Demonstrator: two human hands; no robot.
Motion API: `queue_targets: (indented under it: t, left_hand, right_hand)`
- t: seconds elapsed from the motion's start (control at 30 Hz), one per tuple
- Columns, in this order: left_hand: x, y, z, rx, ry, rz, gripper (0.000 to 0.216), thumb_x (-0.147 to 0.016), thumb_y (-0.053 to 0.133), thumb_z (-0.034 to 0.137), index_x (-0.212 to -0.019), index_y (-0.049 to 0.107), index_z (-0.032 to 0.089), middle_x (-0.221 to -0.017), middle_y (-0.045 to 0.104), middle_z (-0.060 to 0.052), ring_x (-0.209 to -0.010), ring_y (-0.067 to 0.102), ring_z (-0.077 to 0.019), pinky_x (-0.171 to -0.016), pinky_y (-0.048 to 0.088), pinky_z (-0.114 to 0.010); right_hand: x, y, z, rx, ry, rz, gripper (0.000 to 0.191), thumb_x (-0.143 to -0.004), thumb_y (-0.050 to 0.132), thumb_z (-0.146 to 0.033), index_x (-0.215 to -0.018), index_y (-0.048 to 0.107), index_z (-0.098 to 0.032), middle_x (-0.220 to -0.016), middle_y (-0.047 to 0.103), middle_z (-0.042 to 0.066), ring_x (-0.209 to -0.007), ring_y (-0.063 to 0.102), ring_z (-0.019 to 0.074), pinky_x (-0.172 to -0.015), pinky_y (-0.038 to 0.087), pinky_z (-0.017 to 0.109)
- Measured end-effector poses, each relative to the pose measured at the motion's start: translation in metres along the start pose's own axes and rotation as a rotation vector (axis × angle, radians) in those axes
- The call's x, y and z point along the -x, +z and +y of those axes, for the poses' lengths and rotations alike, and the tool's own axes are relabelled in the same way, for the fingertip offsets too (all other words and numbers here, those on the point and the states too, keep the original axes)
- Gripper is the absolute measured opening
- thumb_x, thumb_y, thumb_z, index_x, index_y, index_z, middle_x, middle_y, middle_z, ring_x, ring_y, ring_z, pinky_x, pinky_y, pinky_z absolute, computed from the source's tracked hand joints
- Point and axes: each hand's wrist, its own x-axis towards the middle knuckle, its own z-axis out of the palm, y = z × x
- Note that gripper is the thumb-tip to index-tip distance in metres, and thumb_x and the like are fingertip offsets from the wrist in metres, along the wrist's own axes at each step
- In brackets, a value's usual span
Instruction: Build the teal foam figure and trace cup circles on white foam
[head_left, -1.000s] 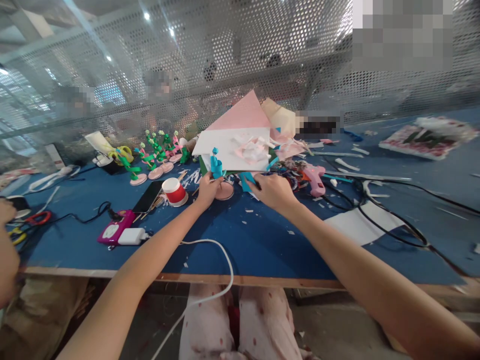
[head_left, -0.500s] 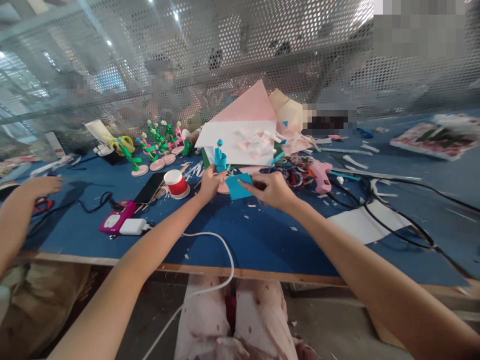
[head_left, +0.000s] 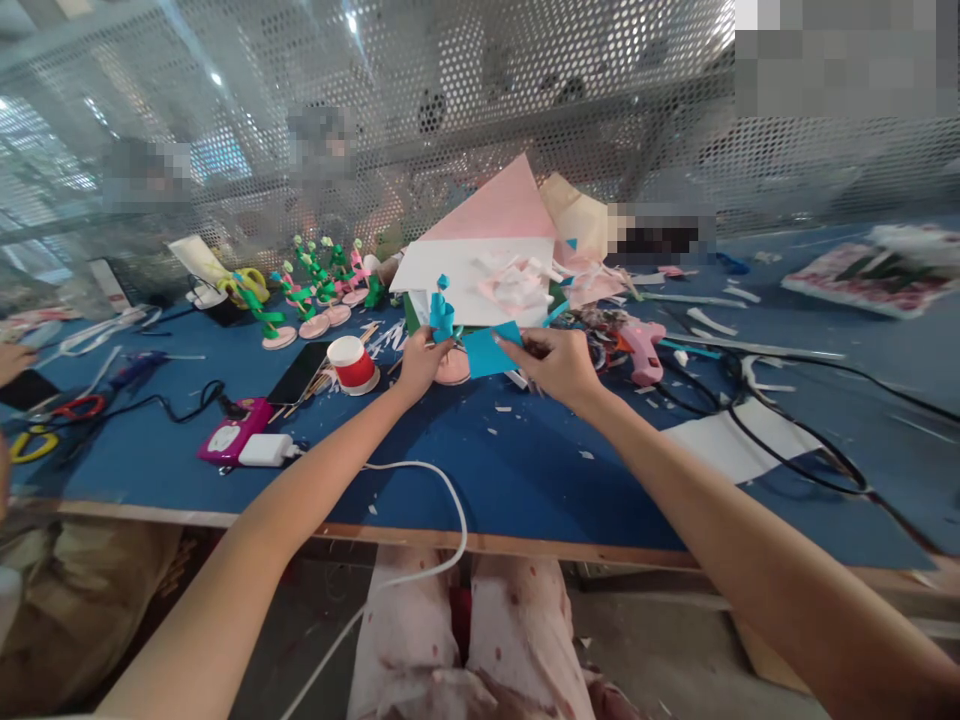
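1. Pinching a flat blue paper piece (head_left: 491, 352) near its right-hand end with the right hand (head_left: 561, 362), thumb over the upper face (cannot tell how the fingers lie beneath).
2. Gripping a curled blue paper model (head_left: 442, 318) low down with the left hand (head_left: 421, 362), using thumb and fingers closed on it.
3. Keeping both blue things between the two hands, side by side, in front of the body (cannot tell whether touching each other), with a round pink base (head_left: 452, 368) just below.
4. Backed by a white sheet (head_left: 465, 265) bearing pale paper scraps (head_left: 517, 285), with a pink sheet (head_left: 495, 205) rising behind it.
5. Flanked on the left by a red-and-white cup (head_left: 352, 366), then by a dark phone (head_left: 300, 374) and a purple power block (head_left: 234, 432) with a white plug (head_left: 266, 450).
6. Flanked on the right by a pink glue gun (head_left: 641, 352) and, nearer, a loose paper sheet (head_left: 720, 445).
7. Lined farther left with green-and-pink models (head_left: 308, 299) on round bases.
8. Shared at the far left with another person's hand (head_left: 13, 362) (partly out of view), near red-handled scissors (head_left: 81, 407).
9. Bounded beyond the blue table (head_left: 525, 480) by a perforated screen (head_left: 480, 90).
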Motion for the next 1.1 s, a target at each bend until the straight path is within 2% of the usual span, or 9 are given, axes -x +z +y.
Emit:
queue_targets:
  t: [0.07,0.17,0.33,0.43,0.57,0.67,0.8,0.9,1.1]
  left_hand:
    - [0.000,0.000,0.000,-0.015,0.005,0.002,0.010,-0.067,0.062,0.022,-0.069,0.053,0.017,-0.061,0.055,0.003,-0.059,0.052,-0.0123,-0.061,0.040,-0.024]
    - [0.000,-0.001,0.000,-0.067,0.041,0.016,0.011,-0.067,0.063,0.021,-0.067,0.053,0.017,-0.062,0.056,0.002,-0.063,0.053,-0.0136,-0.064,0.039,-0.025]
    - [-0.001,-0.001,-0.002,-0.041,0.041,-0.006,0.012,-0.067,0.064,0.023,-0.068,0.053,0.018,-0.061,0.057,0.002,-0.062,0.053,-0.0131,-0.063,0.041,-0.025]
    - [-0.002,0.000,-0.006,-0.005,0.040,-0.003,0.013,-0.067,0.064,0.025,-0.072,0.055,0.017,-0.061,0.056,0.003,-0.059,0.052,-0.0117,-0.061,0.040,-0.024]
    - [-0.003,-0.001,-0.005,0.117,0.070,0.022,0.017,-0.066,0.065,0.028,-0.076,0.056,0.017,-0.068,0.060,0.002,-0.066,0.056,-0.0115,-0.066,0.044,-0.024]
    - [0.000,-0.001,0.005,0.234,0.093,0.043,0.020,-0.065,0.066,0.031,-0.077,0.057,0.018,-0.078,0.064,0.001,-0.073,0.058,-0.0120,-0.072,0.046,-0.026]
    - [0.003,0.000,0.015,0.333,0.067,0.078,0.020,-0.060,0.069,0.028,-0.069,0.055,0.018,-0.068,0.061,0.002,-0.069,0.057,-0.0111,-0.076,0.047,-0.029]
    - [0.003,0.001,0.012,0.381,0.021,0.061,0.022,-0.057,0.072,0.027,-0.071,0.059,0.016,-0.070,0.063,0.002,-0.068,0.058,-0.0107,-0.076,0.048,-0.030]
    - [0.001,0.002,0.003,0.257,-0.011,0.057,0.026,-0.058,0.072,0.032,-0.074,0.061,0.015,-0.072,0.065,0.000,-0.071,0.059,-0.0118,-0.073,0.047,-0.027]
  right_hand:
    - [-0.002,0.000,0.004,0.025,0.050,0.013,0.049,-0.083,0.040,-0.055,-0.049,0.038,-0.019,-0.043,0.042,0.000,-0.044,0.039,0.0102,-0.049,0.028,0.024]
    - [-0.004,0.002,0.014,0.258,0.169,0.036,0.044,-0.082,0.045,-0.055,-0.055,0.045,-0.019,-0.048,0.049,0.003,-0.048,0.045,0.0141,-0.049,0.027,0.026]
    - [-0.005,0.005,0.023,0.388,0.346,0.134,0.038,-0.081,0.047,-0.053,-0.080,0.054,-0.016,-0.062,0.059,0.009,-0.057,0.053,0.0209,-0.051,0.031,0.029]
    - [-0.003,0.006,0.019,0.319,0.326,0.252,0.033,-0.085,0.042,-0.047,-0.090,0.052,-0.015,-0.069,0.061,0.010,-0.062,0.056,0.0218,-0.056,0.035,0.030]
    - [-0.003,0.008,0.016,0.164,0.268,0.329,0.024,-0.085,0.041,-0.041,-0.084,0.049,-0.019,-0.072,0.061,0.009,-0.068,0.056,0.0212,-0.062,0.040,0.032]
    - [-0.004,0.010,0.015,0.018,0.260,0.311,0.019,-0.083,0.042,-0.039,-0.075,0.044,-0.021,-0.071,0.060,0.008,-0.068,0.056,0.0197,-0.066,0.042,0.032]
    - [-0.003,0.011,0.011,-0.064,0.257,0.266,0.017,-0.081,0.043,-0.037,-0.072,0.041,-0.022,-0.068,0.059,0.006,-0.066,0.055,0.0190,-0.068,0.043,0.032]
    - [-0.002,0.012,0.012,-0.077,0.278,0.257,0.017,-0.080,0.043,-0.037,-0.072,0.040,-0.023,-0.068,0.058,0.006,-0.068,0.055,0.0194,-0.069,0.043,0.033]
    - [-0.003,0.017,0.019,-0.023,0.270,0.265,0.014,-0.080,0.044,-0.034,-0.074,0.042,-0.022,-0.076,0.059,0.008,-0.075,0.054,0.0205,-0.075,0.042,0.035]
